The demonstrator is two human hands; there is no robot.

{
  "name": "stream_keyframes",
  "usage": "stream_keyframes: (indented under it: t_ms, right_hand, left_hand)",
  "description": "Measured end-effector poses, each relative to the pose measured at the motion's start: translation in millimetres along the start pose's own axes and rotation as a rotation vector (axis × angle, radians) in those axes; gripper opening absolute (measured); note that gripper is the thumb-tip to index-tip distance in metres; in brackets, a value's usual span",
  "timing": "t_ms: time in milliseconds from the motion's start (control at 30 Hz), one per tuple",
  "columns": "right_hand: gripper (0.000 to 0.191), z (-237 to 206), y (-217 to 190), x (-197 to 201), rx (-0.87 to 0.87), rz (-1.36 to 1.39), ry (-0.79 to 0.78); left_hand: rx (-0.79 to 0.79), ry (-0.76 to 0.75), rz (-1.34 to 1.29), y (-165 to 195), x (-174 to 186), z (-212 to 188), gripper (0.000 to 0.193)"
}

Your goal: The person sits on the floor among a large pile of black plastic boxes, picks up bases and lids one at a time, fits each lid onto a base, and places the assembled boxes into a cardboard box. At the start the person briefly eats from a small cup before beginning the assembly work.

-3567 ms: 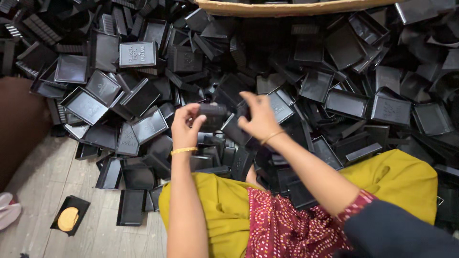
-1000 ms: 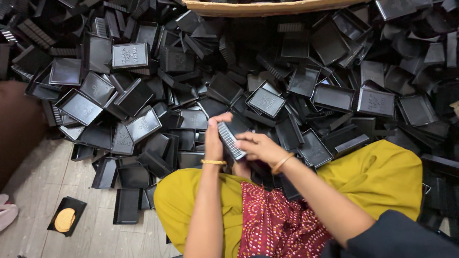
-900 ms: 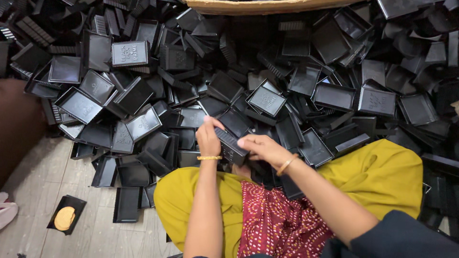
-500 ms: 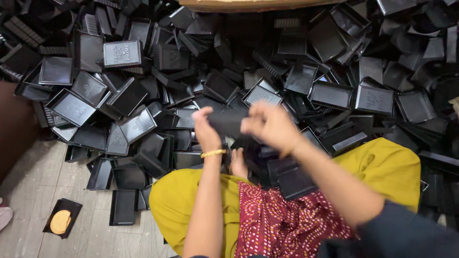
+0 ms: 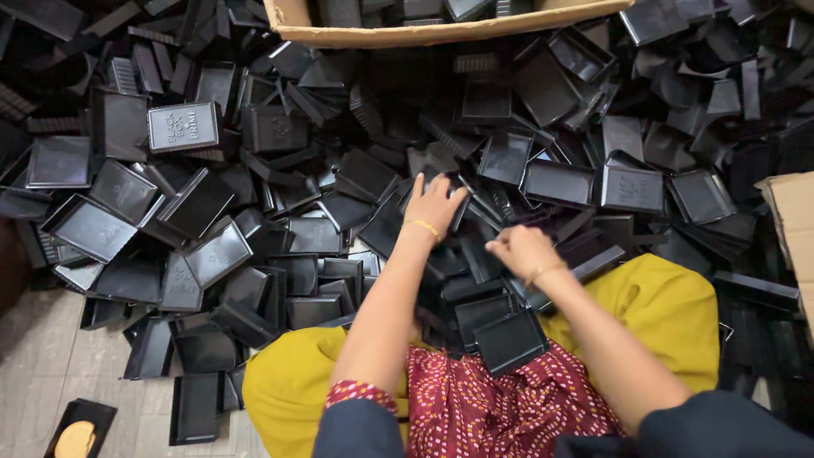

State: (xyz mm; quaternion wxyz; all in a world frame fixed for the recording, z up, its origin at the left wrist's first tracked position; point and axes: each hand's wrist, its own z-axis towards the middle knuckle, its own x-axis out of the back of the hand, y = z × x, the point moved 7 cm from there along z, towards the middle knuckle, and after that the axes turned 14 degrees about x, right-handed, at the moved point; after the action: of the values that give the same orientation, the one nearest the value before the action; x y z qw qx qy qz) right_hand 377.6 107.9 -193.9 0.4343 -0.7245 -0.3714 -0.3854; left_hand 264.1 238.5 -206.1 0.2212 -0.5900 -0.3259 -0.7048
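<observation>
A big heap of black plastic trays and lids point(image 5: 212, 254) covers the floor in front of me. My left hand point(image 5: 434, 203), with a yellow bangle on the wrist, reaches forward; its fingers lie spread on top of a black tray in the heap. My right hand point(image 5: 519, 250) is nearer to me, its fingers curled down among the black pieces, and what they grip is hidden. One black tray point(image 5: 509, 341) rests on my lap between my yellow-clad knees point(image 5: 670, 314).
A cardboard box point(image 5: 424, 34) holding more black pieces stands at the far edge. Another cardboard box's corner point(image 5: 793, 229) shows at the right. A black tray holding a round tan thing point(image 5: 76, 437) lies on the tiled floor at lower left.
Both hands held a black piece together near my lap. Now the left hand has stretched forward onto the heap and the right hand has dropped lower to the right.
</observation>
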Motion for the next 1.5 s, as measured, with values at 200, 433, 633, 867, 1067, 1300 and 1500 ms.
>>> stream_keyframes:
  t_ms: [200,433,633,867,1067,1300,1500]
  right_hand:
    - [0.031,-6.1,31.7,-25.9,0.123,0.626,0.171]
    - [0.053,-28.1,-38.6,-21.1,0.225,1.3,0.152]
    - [0.081,-46.7,-106.7,-2.1,0.245,0.912,0.244]
    - [0.083,-37.1,-97.7,-21.0,0.229,0.631,0.157]
    - [0.054,-44.4,-106.7,-52.6,0.016,1.251,-0.329]
    - [0.039,-69.9,-127.6,0.6,0.343,0.433,0.223]
    - [0.032,3.8,-134.3,131.2,0.587,0.501,0.37]
  left_hand:
    - [0.331,-0.34,-0.349,-60.7,8.1,-66.1,0.087]
    - [0.418,-0.15,-2.064,-42.5,22.4,-122.4,0.077]
    - [0.359,-0.18,-2.226,-20.0,24.3,-120.8,0.074]
    - [0.422,-0.039,-2.011,-23.6,13.6,-127.1,0.063]
    - [0.444,0.293,-1.261,-76.1,7.4,-115.8,0.044]
    - [0.787,0.526,-0.832,-94.4,10.1,-133.8,0.049]
    - [0.627,0.424,-1.135,-74.4,-3.5,-106.8,0.044]
